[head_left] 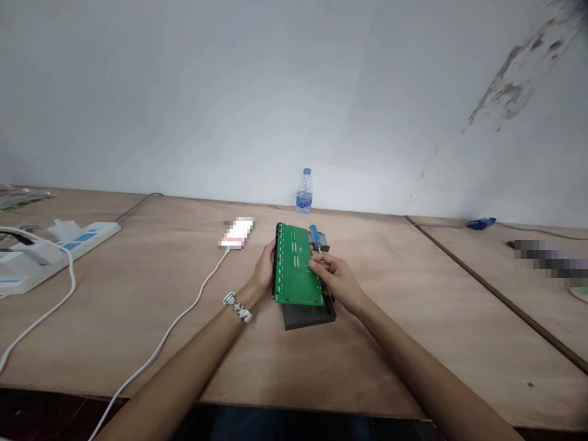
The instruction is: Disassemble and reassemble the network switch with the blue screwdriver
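Note:
A green circuit board (298,275) is tilted above a black tray-like case (310,317) on the table. My left hand (265,266) grips the board's left edge, where a dark strip of connectors runs; its fingertips are hidden behind the board. At the board's right side my right hand (337,278) is closed, thumb and fingers pinching the edge. Just beyond that hand, a blue and red screwdriver (315,236) leans on a small grey-black block (324,242).
Against the wall stands a water bottle (304,195). A phone (237,233) on a white cable lies left of the board. White power strips (87,240) sit far left. On the right are a blue object (481,223), a blurred dark item (546,257) and a table seam.

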`<action>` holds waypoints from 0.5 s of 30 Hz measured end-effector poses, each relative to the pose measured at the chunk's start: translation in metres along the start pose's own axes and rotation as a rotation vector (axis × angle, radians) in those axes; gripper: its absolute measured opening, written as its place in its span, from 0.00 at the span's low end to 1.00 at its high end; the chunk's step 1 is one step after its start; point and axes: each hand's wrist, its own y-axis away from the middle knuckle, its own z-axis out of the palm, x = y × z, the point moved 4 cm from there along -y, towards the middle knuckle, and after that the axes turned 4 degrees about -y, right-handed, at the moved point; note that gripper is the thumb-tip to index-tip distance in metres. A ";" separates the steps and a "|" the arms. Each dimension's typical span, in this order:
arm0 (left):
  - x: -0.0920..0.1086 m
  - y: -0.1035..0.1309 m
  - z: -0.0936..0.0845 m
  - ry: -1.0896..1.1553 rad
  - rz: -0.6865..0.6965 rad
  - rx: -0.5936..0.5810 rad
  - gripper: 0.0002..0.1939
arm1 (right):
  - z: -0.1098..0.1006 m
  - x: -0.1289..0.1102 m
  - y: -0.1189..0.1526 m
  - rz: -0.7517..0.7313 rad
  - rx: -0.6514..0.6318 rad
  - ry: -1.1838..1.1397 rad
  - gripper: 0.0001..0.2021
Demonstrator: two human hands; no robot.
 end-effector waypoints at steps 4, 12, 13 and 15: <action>-0.006 -0.010 -0.011 -0.090 0.048 0.054 0.26 | -0.008 -0.007 0.000 -0.083 0.163 -0.116 0.19; 0.002 -0.001 -0.009 -0.300 -0.056 -0.023 0.29 | -0.005 -0.018 0.008 -0.147 0.199 -0.057 0.18; 0.003 0.001 -0.006 -0.314 -0.058 -0.052 0.30 | -0.001 -0.019 0.009 -0.141 0.149 -0.051 0.18; 0.004 0.003 -0.003 -0.325 -0.062 -0.082 0.31 | 0.006 -0.021 0.010 -0.144 0.050 -0.051 0.19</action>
